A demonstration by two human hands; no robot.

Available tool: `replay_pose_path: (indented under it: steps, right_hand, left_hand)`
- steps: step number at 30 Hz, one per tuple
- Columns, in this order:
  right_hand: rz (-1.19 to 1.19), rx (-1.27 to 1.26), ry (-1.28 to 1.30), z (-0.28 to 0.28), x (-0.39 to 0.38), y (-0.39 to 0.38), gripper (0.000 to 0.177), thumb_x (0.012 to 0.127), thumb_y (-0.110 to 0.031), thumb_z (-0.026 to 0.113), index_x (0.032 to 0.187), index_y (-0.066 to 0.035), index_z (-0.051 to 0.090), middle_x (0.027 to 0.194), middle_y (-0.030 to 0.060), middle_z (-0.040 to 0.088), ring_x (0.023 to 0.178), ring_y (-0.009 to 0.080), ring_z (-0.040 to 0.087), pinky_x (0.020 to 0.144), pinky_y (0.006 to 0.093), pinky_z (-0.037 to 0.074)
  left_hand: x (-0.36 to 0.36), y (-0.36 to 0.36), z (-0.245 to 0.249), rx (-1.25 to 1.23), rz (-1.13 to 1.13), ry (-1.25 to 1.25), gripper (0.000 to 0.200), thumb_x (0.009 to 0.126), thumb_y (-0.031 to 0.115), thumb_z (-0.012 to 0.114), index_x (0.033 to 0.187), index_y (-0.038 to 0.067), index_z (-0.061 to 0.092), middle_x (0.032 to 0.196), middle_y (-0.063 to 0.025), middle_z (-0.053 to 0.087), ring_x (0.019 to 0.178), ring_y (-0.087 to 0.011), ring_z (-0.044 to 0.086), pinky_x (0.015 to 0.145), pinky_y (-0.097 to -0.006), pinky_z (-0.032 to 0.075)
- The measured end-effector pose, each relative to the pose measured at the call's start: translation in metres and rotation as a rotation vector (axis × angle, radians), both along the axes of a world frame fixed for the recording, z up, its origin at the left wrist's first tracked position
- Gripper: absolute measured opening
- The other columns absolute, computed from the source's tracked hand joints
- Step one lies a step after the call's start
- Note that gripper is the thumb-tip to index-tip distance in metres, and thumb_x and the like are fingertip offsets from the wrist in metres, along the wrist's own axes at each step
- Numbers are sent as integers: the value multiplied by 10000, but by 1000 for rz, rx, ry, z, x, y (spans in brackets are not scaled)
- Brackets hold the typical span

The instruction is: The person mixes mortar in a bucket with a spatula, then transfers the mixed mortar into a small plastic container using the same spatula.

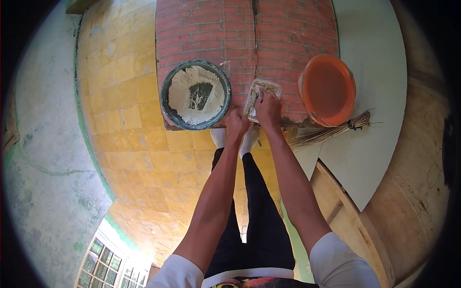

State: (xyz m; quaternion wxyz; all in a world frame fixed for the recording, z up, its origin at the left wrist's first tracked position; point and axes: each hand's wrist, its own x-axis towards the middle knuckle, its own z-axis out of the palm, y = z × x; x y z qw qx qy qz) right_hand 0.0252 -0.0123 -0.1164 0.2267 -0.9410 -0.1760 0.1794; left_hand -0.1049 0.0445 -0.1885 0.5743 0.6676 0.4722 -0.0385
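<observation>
A small clear plastic container (274,87) with pale, lumpy contents sits on the brick-patterned table, between a bowl and a bucket. At its near left corner, my left hand (236,122) is closed on the rim. My right hand (267,108) reaches into it with fingers curled down together; what they pinch is hidden. To the left stands a dark round bowl (166,102) with off-white powder (181,93) heaped around its sides and its dark bottom showing in the middle. An orange bucket (353,89) of brownish liquid stands to the right.
The table's brick-patterned cover (206,29) has a dark seam down its middle. A bundle of thin sticks (331,132) lies by the bucket, over a pale board (370,158). Yellow floor tiles (129,125) spread to the left. My feet are just under the table edge.
</observation>
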Motion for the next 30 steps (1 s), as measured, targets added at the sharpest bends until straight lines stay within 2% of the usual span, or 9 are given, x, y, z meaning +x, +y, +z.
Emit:
replay_pose_path:
  steps: [8, 10, 16, 19, 22, 24, 25, 27, 30]
  right_hand:
    - [-55, -76, 44, 24, 11, -22, 390, 892, -82, 593, 1264, -49, 704, 1079, 207, 689, 990, 429, 684, 863, 509, 562]
    - [-22, -76, 40, 27, 13, -25, 386, 893, -84, 595, 1261, -52, 707, 1072, 207, 687, 988, 428, 685, 861, 512, 562]
    - [-104, -16, -16, 20, 14, -24, 377, 905, -97, 586, 1258, -84, 717, 1078, 208, 686, 993, 437, 683, 885, 536, 551]
    - [-70, 3, -60, 4, 13, -18, 281, 948, -135, 569, 1156, -55, 739, 987, 223, 702, 939, 446, 672, 833, 539, 534]
    - [-85, -41, -1, -5, 19, -19, 285, 937, -142, 583, 1156, -56, 742, 996, 207, 729, 960, 419, 697, 857, 515, 549]
    - [-241, -69, 269, -3, 29, -27, 313, 916, -161, 612, 1193, -120, 753, 1038, 217, 740, 989, 402, 714, 892, 496, 563]
    - [-239, -68, 269, 0, 33, -30, 313, 916, -161, 612, 1193, -120, 753, 1038, 217, 740, 989, 402, 714, 892, 496, 563]
    - [-328, 37, 473, 7, 39, -36, 299, 895, -182, 643, 1150, -70, 750, 986, 227, 747, 997, 384, 726, 898, 480, 560]
    - [-264, -60, 380, 9, 41, -38, 298, 889, -195, 650, 1106, -12, 740, 981, 229, 747, 989, 369, 735, 888, 471, 560]
  left_hand:
    - [9, -5, 45, -143, -21, 21, 382, 905, 67, 527, 1236, -58, 670, 839, -186, 760, 724, -233, 773, 716, -347, 610]
    - [10, -12, 45, -130, 109, -94, 461, 859, 58, 485, 1267, -64, 664, 691, -184, 729, 661, -240, 763, 672, -358, 600]
    - [15, -19, 53, -211, 177, -88, 480, 887, 23, 471, 1330, -21, 651, 746, -150, 745, 668, -191, 757, 649, -313, 600]
    - [14, -16, 49, -195, 120, -70, 469, 892, 27, 481, 1325, 11, 663, 743, -139, 747, 667, -190, 757, 651, -314, 600]
    - [12, -14, 45, -210, 84, -101, 453, 895, 32, 487, 1305, 28, 679, 757, -148, 753, 676, -192, 761, 652, -318, 603]
    - [13, -13, 45, -218, 50, -72, 435, 904, 15, 476, 1292, 6, 674, 802, -155, 758, 721, -198, 767, 680, -324, 614]
    - [13, -11, 46, -220, 19, -41, 419, 913, -1, 465, 1279, -16, 668, 846, -161, 763, 766, -205, 772, 708, -331, 625]
    - [12, -9, 44, -221, 31, -55, 403, 913, 1, 470, 1258, -17, 677, 846, -158, 768, 764, -201, 773, 706, -330, 623]
    - [12, -13, 45, -206, 15, -44, 386, 913, 3, 477, 1238, -18, 685, 842, -156, 772, 758, -200, 773, 701, -325, 619]
